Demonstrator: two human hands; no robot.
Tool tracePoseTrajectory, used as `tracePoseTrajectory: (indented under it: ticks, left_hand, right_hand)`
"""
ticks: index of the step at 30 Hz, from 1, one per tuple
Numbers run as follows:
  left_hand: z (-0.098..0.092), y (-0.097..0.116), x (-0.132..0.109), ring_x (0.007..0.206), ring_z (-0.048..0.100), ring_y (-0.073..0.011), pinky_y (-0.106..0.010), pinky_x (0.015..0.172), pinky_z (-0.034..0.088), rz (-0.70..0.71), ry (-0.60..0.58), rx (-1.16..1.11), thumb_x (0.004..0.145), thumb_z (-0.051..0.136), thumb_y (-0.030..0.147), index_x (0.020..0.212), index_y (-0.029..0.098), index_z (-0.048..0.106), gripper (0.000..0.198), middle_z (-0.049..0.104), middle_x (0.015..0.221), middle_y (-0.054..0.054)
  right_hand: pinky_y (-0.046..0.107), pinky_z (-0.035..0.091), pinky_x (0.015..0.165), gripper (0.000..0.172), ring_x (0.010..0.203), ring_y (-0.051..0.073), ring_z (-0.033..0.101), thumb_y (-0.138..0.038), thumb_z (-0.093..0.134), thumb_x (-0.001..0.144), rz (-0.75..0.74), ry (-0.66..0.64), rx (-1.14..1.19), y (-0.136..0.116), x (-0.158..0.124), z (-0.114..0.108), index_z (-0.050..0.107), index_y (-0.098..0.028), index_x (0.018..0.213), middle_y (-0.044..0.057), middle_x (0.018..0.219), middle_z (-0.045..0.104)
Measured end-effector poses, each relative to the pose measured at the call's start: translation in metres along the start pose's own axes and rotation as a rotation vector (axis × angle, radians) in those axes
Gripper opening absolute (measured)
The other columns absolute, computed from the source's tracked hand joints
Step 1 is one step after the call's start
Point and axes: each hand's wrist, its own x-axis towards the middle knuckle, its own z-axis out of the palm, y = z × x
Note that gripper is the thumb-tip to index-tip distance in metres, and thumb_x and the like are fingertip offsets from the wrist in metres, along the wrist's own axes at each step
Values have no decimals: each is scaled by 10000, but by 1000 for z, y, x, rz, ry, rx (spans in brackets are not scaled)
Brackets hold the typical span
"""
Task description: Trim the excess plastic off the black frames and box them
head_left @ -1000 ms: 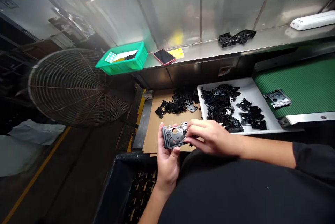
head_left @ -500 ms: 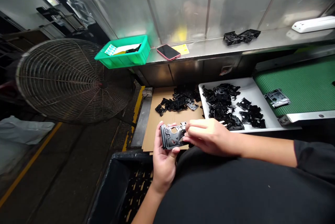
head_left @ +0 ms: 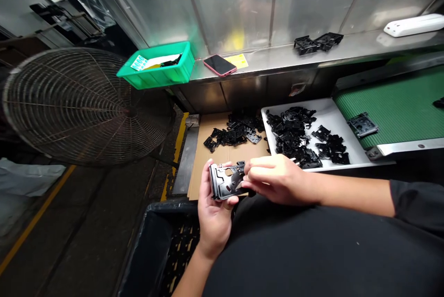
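Observation:
My left hand (head_left: 214,216) cradles a flat black plastic part (head_left: 227,183) with cut-outs and a ridged left edge; the thumb lies along its lower edge and the fingers are behind it. My right hand (head_left: 277,179) is pinched closed at the part's right end. Its fingers cover that end, and what they grip is hidden. Behind the hands, a pile of similar black parts (head_left: 234,134) lies on a cardboard sheet (head_left: 204,167). More black parts (head_left: 293,130) are heaped in a white tray (head_left: 324,109) to the right.
A green conveyor belt (head_left: 409,107) carries another black part (head_left: 363,124). On the metal ledge (head_left: 267,63) are a green bin (head_left: 161,75), a phone (head_left: 219,64), black parts (head_left: 318,43) and a white power strip (head_left: 414,25). A fan (head_left: 69,107) stands left; a dark crate (head_left: 156,241) is below.
The view has shifted slightly. Both hands keep the part in nearly the same place, its tilt slightly changed. Another dark item has come into view at the belt's right edge.

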Motion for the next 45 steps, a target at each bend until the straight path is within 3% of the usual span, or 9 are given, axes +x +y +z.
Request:
tracePoseTrajectory:
  ticks: [8, 13, 16, 20, 25, 27, 31, 37, 45]
  left_hand:
    - [3, -2, 2, 1353, 740, -294, -334, 1158, 589, -65, -34, -33, 899, 912, 358, 1682, 320, 502, 885, 707, 1531, -157]
    - [6, 4, 9, 1364, 731, -310, -404, 1183, 583, -91, -30, -77, 897, 905, 442, 1702, 364, 467, 919, 660, 1596, -148]
    - [9, 8, 10, 1336, 745, -312, -417, 1178, 590, -120, -29, -103, 842, 928, 542, 1666, 400, 519, 930, 610, 1658, -123]
    - [17, 8, 13, 1432, 680, -352, -435, 1190, 584, -146, -19, -115, 820, 913, 623, 1623, 378, 583, 902, 528, 1732, -120]
    - [35, 1, 22, 1551, 573, -354, -473, 1226, 555, -127, -41, -91, 965, 764, 619, 1642, 381, 557, 747, 546, 1718, -117]
    - [41, 1, 24, 1590, 521, -380, -496, 1256, 525, -117, -81, -75, 855, 843, 691, 1675, 384, 509, 937, 486, 1763, -119]
    - [49, 5, 23, 1553, 563, -404, -499, 1261, 517, -134, -141, 47, 627, 1082, 414, 1768, 379, 311, 1378, 431, 1787, -175]
    - [55, 5, 23, 1407, 700, -373, -449, 1124, 632, -115, -240, 132, 740, 1013, 269, 1682, 458, 467, 1106, 382, 1824, -96]
    - [75, -4, 19, 1512, 600, -422, -485, 1165, 596, -157, -311, 140, 677, 1044, 281, 1643, 472, 525, 1113, 413, 1804, -66]
  right_hand:
    - [273, 412, 633, 247, 716, 125, 492, -232, 600, 1127, 20, -11, 79, 1, -3, -5, 599, -176, 887, 38, 879, 636]
    - [276, 557, 813, 38, 930, 158, 637, -181, 659, 1089, 39, 160, 181, 6, -2, -11, 671, -153, 1066, 84, 1038, 668]
    - [294, 585, 838, 188, 996, 174, 651, -293, 639, 1117, 122, 200, 255, 16, -4, -21, 692, -160, 1237, 113, 1161, 664]
    - [218, 495, 594, 519, 759, 108, 546, -491, 768, 1030, 200, -17, 500, 27, -12, -30, 640, -206, 1445, 94, 1229, 659]
    - [176, 395, 527, 329, 614, 41, 425, -350, 891, 949, 224, 131, 543, 33, -24, -26, 718, -189, 1178, -3, 993, 627]
    - [182, 408, 552, 319, 622, 41, 427, -331, 915, 927, 211, 209, 508, 35, -28, -24, 713, -183, 1124, -10, 972, 621]
    - [213, 440, 608, 370, 665, 69, 465, -393, 936, 900, 166, 249, 486, 38, -34, -30, 719, -185, 1117, -18, 912, 614]
    - [203, 402, 561, 307, 656, 73, 459, -407, 897, 937, 195, 248, 646, 44, -41, -54, 694, -184, 994, -18, 906, 588]
    - [172, 380, 551, 430, 659, 32, 412, -330, 847, 983, 270, 100, 734, 59, -49, -78, 672, -226, 1361, 9, 1148, 593]
